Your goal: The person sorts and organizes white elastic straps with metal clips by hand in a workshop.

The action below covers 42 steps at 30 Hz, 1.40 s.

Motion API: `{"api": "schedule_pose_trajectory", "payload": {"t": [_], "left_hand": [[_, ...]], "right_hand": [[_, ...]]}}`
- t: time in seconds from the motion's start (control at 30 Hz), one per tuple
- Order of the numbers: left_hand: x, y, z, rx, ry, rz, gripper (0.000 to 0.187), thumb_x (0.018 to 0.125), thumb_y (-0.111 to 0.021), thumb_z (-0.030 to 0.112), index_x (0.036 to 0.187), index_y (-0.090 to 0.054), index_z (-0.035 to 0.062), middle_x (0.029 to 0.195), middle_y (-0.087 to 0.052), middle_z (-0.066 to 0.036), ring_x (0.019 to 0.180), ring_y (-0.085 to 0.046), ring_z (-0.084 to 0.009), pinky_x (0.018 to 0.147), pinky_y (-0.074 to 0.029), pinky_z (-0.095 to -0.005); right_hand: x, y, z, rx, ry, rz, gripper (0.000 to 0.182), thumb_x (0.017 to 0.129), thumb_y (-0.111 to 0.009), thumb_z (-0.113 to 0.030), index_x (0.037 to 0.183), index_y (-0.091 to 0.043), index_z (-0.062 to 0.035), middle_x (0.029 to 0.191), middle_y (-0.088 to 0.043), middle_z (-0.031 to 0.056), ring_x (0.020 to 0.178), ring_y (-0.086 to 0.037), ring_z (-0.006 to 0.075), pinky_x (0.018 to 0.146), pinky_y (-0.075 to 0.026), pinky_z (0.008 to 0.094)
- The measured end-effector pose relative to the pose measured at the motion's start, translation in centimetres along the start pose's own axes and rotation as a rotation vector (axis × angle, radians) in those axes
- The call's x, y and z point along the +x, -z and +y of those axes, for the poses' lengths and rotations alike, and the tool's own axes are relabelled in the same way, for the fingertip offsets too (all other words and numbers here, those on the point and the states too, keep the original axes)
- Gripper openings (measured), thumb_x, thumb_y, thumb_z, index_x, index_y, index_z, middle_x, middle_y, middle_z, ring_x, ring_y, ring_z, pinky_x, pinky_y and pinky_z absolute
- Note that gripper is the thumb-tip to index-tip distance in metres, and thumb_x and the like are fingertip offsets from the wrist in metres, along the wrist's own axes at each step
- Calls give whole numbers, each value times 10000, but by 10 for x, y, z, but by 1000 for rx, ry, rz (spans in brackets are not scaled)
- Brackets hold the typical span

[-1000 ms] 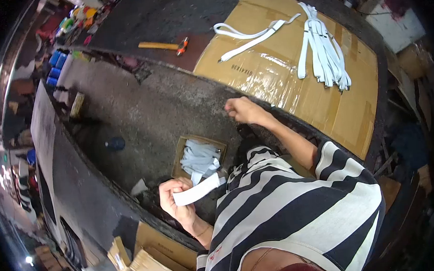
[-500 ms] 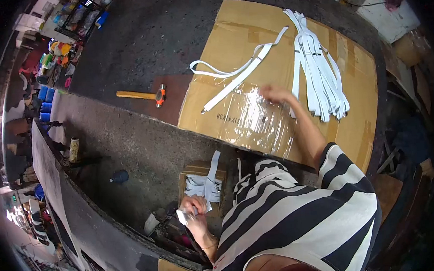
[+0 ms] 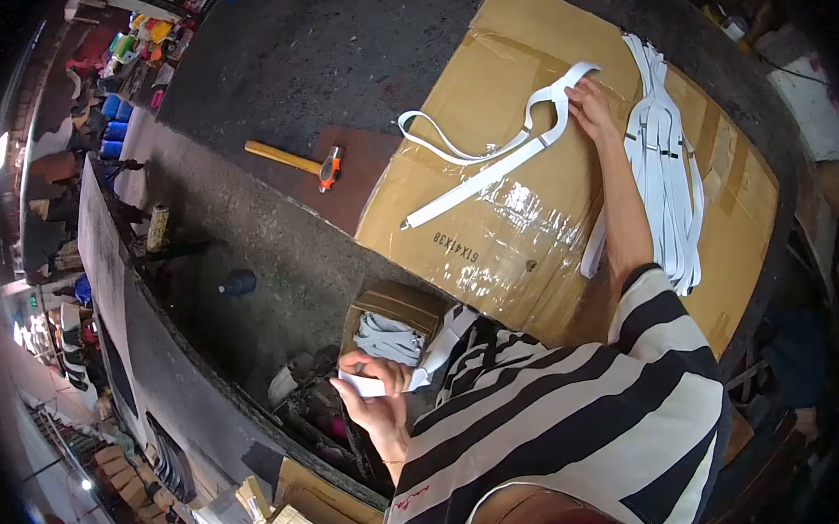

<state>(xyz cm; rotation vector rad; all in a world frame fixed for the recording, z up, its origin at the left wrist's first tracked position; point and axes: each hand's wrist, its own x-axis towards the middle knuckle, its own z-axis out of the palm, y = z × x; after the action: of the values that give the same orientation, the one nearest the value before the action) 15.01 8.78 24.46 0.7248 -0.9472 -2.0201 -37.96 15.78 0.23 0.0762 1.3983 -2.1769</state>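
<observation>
My left hand point(image 3: 374, 390) is closed round a white strap point(image 3: 439, 345), low in front of the small open box. Its fingers curl over the strap's folded end. Up on the big cardboard sheet point(image 3: 457, 250), my right hand point(image 3: 591, 105) pinches a white elastic strap point(image 3: 482, 183) near its upper end, which arches off the cardboard. The rest of that strap lies in a loop with one straight leg. To the right of my right arm rests a bundle of white straps point(image 3: 662, 180) with dark clips.
A hammer point(image 3: 298, 162) with a wooden handle lies left of the cardboard on the dark table point(image 3: 302, 67). The small box point(image 3: 395, 304) holds white pieces. Another open carton point(image 3: 324, 503) stands at the bottom, near a curved dark panel point(image 3: 170, 344).
My right hand has moved up the cardboard and taken hold of the loose strap, lifting its end. My left hand has turned, with the strap in it now trailing rightwards. The view has shifted.
</observation>
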Motion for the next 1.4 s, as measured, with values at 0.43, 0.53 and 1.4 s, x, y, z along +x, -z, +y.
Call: {"api": "schedule_pose_trajectory", "payload": {"t": [0.43,0.53,1.4], "left_hand": [[10,-2,84,-63,-194,-231,326,998,-358,415,984,-424,96,674,-316,-1,615,-287,-119,612,-281,-301],[6,-5,120,-104,-264,-312,166,968,-395,272,984,-417,109,722,-296,9,674,-306,-120,689,-301,-324],[-43,54,377,83,-300,-604,265,888,-452,288,678,-429,128,608,-398,-18,558,-405,-199,621,-395,-365]], "right_hand": [[-141,-163,-108,50,191,-785,326,892,-552,-34,1199,-468,36,1222,-570,232,1083,-587,223,978,-449,342],[-176,-199,-128,148,243,-884,317,908,-522,-43,1211,-468,29,1245,-546,248,1122,-564,244,1007,-427,381],[-485,-457,-204,-107,592,-1581,434,929,-513,-129,1298,-420,79,1210,-577,192,1151,-558,255,1008,-420,357]]}}
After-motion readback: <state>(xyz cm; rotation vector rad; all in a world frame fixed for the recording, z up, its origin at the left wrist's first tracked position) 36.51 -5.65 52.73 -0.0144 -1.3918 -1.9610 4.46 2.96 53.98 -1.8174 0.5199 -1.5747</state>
